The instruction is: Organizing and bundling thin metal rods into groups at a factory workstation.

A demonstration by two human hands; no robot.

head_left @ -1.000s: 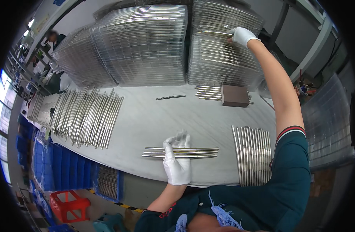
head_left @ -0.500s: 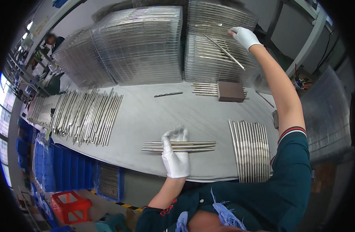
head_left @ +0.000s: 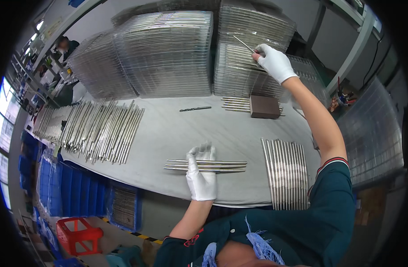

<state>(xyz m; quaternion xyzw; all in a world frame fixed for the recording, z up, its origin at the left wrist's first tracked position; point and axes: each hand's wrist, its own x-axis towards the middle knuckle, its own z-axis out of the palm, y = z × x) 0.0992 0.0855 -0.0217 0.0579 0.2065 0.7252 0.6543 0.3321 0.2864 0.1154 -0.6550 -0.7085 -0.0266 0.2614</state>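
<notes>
My left hand (head_left: 201, 181), in a white glove, is closed round a small bunch of metal rods (head_left: 230, 167). They lie crosswise over the palm, low above the table's front. My right hand (head_left: 275, 64), gloved with bare fingertips, reaches to the back right over a stack of clear plastic trays (head_left: 233, 82). Thumb and fingers pinch a single thin metal rod (head_left: 243, 43) whose far end points up and left; the hand hides its other end. A row of metal rods (head_left: 286, 175) lies side by side on the table at the right.
At the left lies a wide spread of rods (head_left: 101, 131). A brown block (head_left: 264, 107) rests on several rods near the trays, beside a dark drill bit (head_left: 195, 108). Tall tray stacks (head_left: 168, 58) line the back. Blue bins (head_left: 86, 191) and a red stool (head_left: 79, 236) stand below.
My right hand has moved left and nearer, and it now grips the loose rod that lay on the tray stack. The left hand holds its rods nearly where it was.
</notes>
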